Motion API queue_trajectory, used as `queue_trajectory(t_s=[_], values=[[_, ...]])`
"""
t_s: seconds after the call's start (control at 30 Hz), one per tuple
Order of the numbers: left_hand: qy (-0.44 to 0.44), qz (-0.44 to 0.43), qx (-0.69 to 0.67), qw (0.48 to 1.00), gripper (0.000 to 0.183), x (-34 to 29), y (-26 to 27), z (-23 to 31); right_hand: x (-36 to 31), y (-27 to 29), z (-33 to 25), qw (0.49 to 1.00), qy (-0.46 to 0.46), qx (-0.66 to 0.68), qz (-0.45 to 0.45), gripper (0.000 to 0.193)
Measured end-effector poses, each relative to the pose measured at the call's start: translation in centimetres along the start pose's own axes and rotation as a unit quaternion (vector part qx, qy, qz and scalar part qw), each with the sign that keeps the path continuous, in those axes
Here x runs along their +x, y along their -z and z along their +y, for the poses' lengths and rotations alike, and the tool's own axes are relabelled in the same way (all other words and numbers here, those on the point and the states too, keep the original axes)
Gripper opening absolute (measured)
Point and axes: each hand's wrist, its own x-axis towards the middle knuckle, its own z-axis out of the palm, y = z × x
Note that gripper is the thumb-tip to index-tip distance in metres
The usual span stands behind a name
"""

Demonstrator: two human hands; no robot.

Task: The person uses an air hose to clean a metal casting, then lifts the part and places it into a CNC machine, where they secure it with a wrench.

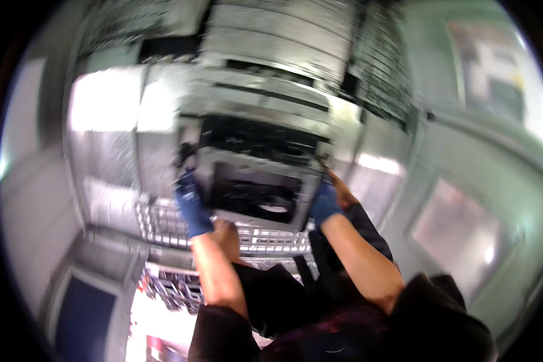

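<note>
A boxy grey housing, with a rectangular opening and a dark band along its far side, is in front of me between my two hands. My left hand, in a blue glove, is closed on its left side. On the opposite side my right hand, also gloved in blue, grips the edge. Through the opening dark parts and a bright oval spot show. Motion blurs the housing and hides my fingertips. Bare skin and black cloth show behind my forearms; whose they are I cannot tell.
Shiny metal panels and a slatted metal surface lie beyond the housing. A white grid runs beneath it. Pale walls with window-like panels stand at the right. A dark blue panel is at lower left, beside an opening with several dark items.
</note>
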Motion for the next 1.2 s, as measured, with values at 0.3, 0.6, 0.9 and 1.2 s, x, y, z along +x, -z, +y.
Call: queue_trajectory(t_s=[0.3,0.6,0.9,1.2], values=[[0.482,-0.083,-0.166,0.856,0.027,2.1,0.7,3.8,-0.3,-8.8,-1.6,0.927,-0.128,-0.243,0.255,0.037],[0.516,-0.021,-0.18,0.837,0.03,2.5,2.1,6.2,-0.8,-8.6,-3.8,0.881,-0.093,-0.383,0.26,0.037],[0.547,-0.077,-0.173,0.815,0.026,3.7,2.1,5.7,-0.4,-9.5,-3.7,0.872,-0.084,-0.411,0.252,0.037],[0.521,-0.025,-0.218,0.825,0.019,2.9,1.0,5.6,-0.9,-9.1,-2.5,0.882,-0.083,-0.386,0.258,0.037]])
